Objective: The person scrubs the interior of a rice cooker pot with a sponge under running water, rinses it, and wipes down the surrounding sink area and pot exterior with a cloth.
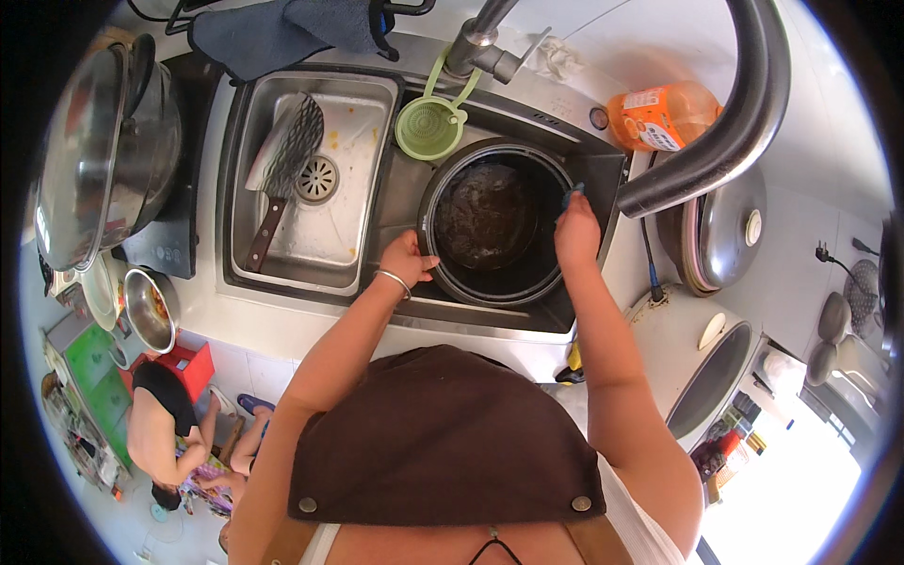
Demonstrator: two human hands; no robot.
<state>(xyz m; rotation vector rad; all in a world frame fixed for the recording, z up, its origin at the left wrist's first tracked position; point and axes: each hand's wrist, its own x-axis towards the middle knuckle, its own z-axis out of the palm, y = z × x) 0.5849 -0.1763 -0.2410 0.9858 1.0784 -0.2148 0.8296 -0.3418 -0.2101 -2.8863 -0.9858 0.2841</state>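
A round black rice cooker inner pot [494, 226] sits in the right sink basin, with brownish water at its bottom. My left hand [407, 259] wears a bracelet at the wrist and grips the near left rim, thumb over the edge. On the far right rim, my right hand [577, 231] is closed round a small blue-grey cloth [572, 195], pressed against the pot's edge; most of the cloth is hidden by the fingers. A cleaver [285, 155] with a wooden handle lies in the left basin [344, 247], partly over the drain.
A green strainer [430, 127] hangs near the tap [753, 113], whose spout arches over the right side. An orange bottle [664, 115], a lidded pot [730, 231] and a white cooker body [683, 353] stand at right. Left are a large glass-lidded pot [104, 160] and a metal bowl [151, 309].
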